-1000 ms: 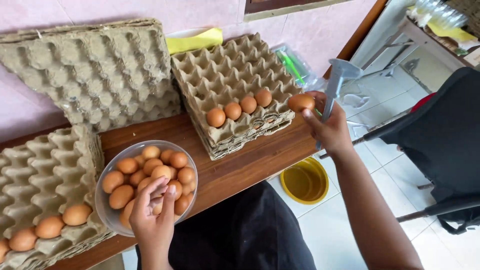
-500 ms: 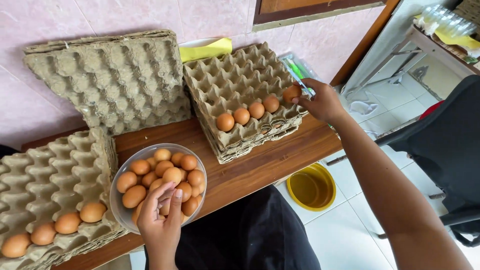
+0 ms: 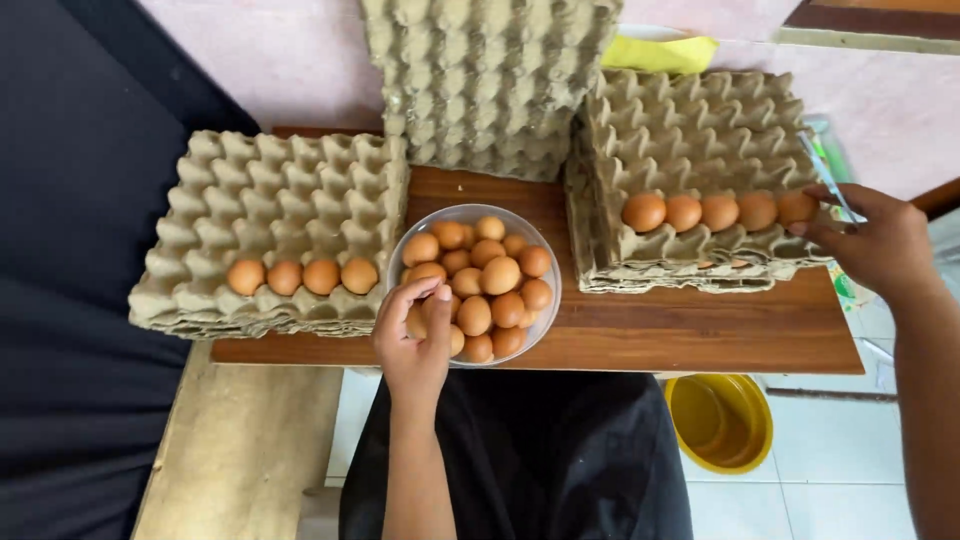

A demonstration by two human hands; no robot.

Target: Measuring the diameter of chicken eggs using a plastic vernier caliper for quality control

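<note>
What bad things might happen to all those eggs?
The bowl is heaped with eggs and sits at the front edge of the wooden table, so a bump from the left hand might send some rolling off. The right tray reaches the table's right end, and the right hand is at the last egg there; a slip might drop it.

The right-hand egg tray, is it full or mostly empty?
Mostly empty. The right tray holds only one front row of five brown eggs; every cup behind them is bare. The right hand touches the end egg.
</note>
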